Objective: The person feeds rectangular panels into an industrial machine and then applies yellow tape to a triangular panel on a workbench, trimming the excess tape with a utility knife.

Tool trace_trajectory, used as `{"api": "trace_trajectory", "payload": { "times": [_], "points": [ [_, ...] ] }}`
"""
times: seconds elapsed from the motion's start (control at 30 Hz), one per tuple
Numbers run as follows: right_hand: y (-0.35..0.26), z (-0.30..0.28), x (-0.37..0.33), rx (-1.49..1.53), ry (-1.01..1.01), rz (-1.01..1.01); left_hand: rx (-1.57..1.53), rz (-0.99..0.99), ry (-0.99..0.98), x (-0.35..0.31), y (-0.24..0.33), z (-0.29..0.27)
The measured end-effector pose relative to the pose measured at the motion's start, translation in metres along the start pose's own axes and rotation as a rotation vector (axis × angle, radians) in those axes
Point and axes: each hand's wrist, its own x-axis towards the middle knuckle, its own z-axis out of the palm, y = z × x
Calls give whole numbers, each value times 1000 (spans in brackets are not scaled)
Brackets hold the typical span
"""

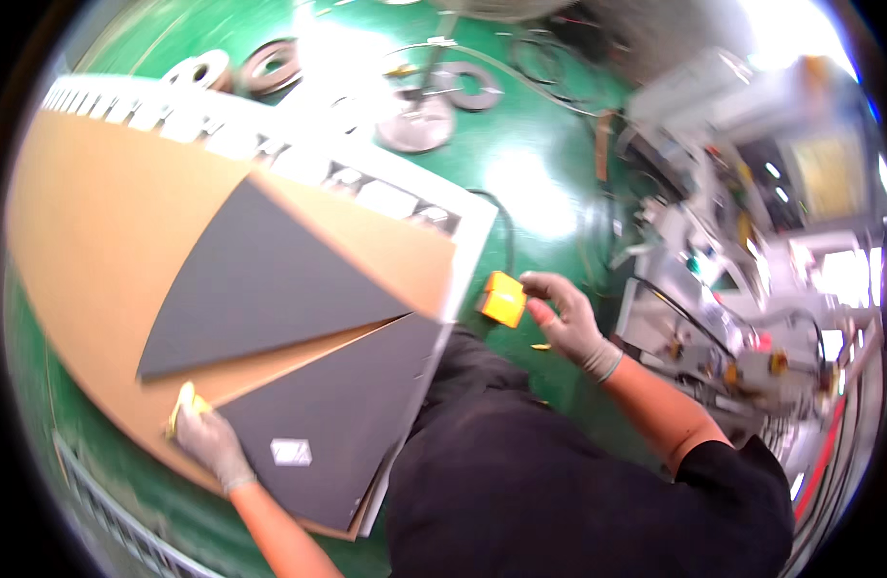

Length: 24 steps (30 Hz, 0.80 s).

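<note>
My left hand [212,445], in a thin whitish glove, is at the near left rim of a tan board [77,222]. Its fingers close round a small yellow thing [201,405], too blurred to name. Beside it lies a dark grey wedge-shaped sheet [337,409] with a white label [291,453]. A second dark grey wedge-shaped sheet [260,284] lies farther off, with a narrow tan gap between the two. My right hand [570,323], gloved too, hangs right of the board with fingers apart and nothing visible in it. Beyond its fingertips is a yellow box-like thing [504,299].
A white slotted frame edge [385,200] borders the board's far side. Reels [270,65] and a round metal base [416,120] stand on the green floor [549,173]. Cables [544,67] trail there. Machinery [742,328] fills the right side. A metal rail [125,525] runs at lower left.
</note>
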Motion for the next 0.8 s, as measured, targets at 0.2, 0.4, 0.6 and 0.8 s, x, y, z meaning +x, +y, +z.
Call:
{"api": "trace_trajectory", "payload": {
  "times": [0.2, 0.4, 0.6, 0.8],
  "points": [
    [-11, -100, -86, -114, 269, -41, -372, 310, 72, 5, 105, 15],
    [34, -212, -130, -358, 851, -124, -925, 100, -438, 11, 187, 34],
    [132, -373, -157, -276, 1165, 214, -184, 369, -300, -14, 252, 14],
    [199, -527, -111, -1074, 751, 355, 265, 235, -294, -32, 220, 61]
  ]
}}
